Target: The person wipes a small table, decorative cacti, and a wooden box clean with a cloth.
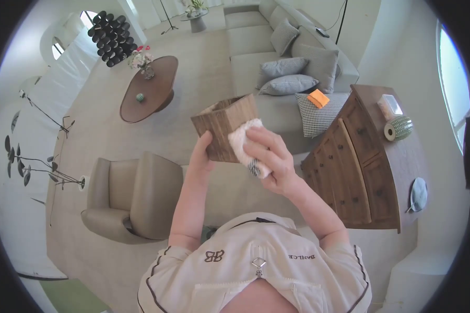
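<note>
Armchair (136,195) sits left, near. Left hand (201,156) grips the wooden box (222,122) w/ fingers curled round its left side. The box is tilted, held in the air mid-scene btwn armchair & dresser (360,167), touching nothing else. Right hand (274,159), fingers pressed together, pins a white cloth (241,140) flat against the box's right face. Risk, prob.: only one hand really carries the box, so a hard sideways push thru the cloth could twist it out of that grip & drop it to the floor. Cloth could also slip off.
</note>
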`<move>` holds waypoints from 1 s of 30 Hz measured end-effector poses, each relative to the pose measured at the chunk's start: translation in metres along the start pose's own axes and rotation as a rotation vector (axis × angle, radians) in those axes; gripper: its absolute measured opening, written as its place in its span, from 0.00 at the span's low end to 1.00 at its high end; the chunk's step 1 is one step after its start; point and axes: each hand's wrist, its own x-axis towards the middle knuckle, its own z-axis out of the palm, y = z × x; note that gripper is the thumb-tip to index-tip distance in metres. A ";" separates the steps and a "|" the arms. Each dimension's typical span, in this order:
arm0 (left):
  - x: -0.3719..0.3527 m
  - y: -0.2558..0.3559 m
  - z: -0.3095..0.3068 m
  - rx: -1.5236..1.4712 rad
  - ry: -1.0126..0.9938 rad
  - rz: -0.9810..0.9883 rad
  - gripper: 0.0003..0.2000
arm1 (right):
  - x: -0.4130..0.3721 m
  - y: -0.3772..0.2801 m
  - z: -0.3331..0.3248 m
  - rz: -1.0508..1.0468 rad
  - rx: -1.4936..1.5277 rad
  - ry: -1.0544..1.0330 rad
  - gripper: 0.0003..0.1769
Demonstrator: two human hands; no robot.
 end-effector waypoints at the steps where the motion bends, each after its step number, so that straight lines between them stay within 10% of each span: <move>1: 0.000 -0.001 0.001 -0.022 0.018 -0.006 0.33 | -0.003 0.001 -0.002 -0.059 -0.010 -0.029 0.26; 9: 0.004 -0.007 0.004 -0.194 -0.009 0.000 0.32 | -0.029 0.019 -0.026 -0.188 -0.201 -0.142 0.22; 20: 0.009 -0.004 0.034 0.084 -0.035 0.013 0.44 | -0.007 0.016 -0.023 0.447 -0.112 0.155 0.21; 30: 0.007 -0.006 0.077 0.225 0.001 0.240 0.52 | 0.004 0.011 -0.006 0.527 0.119 0.471 0.21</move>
